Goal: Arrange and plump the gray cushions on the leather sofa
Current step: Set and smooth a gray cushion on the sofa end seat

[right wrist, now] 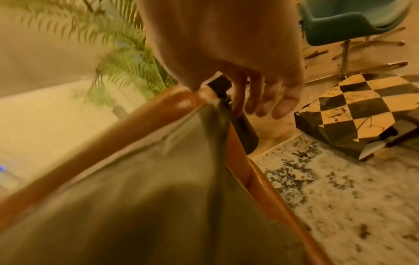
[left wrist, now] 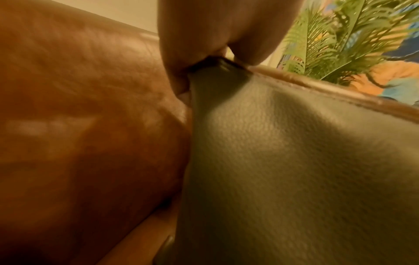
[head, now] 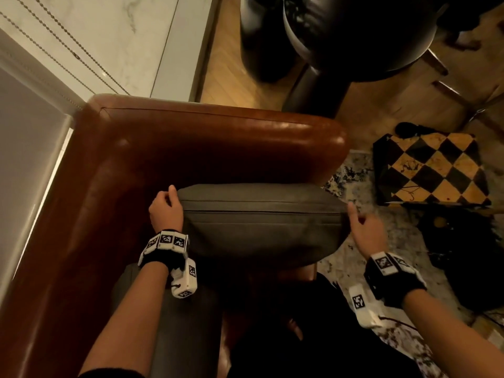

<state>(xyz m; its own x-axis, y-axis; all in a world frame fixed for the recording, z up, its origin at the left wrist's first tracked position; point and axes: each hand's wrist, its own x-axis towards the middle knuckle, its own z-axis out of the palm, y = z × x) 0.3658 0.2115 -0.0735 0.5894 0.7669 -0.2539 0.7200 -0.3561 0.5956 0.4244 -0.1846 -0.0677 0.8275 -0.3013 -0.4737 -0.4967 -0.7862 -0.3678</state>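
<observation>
A gray cushion [head: 259, 222] stands on edge on the brown leather sofa [head: 218, 143], leaning against its armrest. My left hand [head: 165, 208] grips the cushion's upper left corner; in the left wrist view the left hand [left wrist: 204, 71] pinches that corner of the cushion [left wrist: 294, 170]. At the cushion's upper right corner, my right hand [head: 365, 230] has loose fingers and holds nothing. The right wrist view shows the right hand [right wrist: 260, 104] hanging just past the corner of the cushion [right wrist: 147, 197]. A second gray cushion [head: 169, 323] lies on the seat under my left forearm.
A black-and-yellow checkered box [head: 431, 170] sits on the patterned rug [head: 387, 268] right of the sofa. A dark chair [head: 354, 36] stands beyond the armrest, and a black bag [head: 463, 255] lies at the right. A palm plant [left wrist: 340, 35] rises behind the sofa.
</observation>
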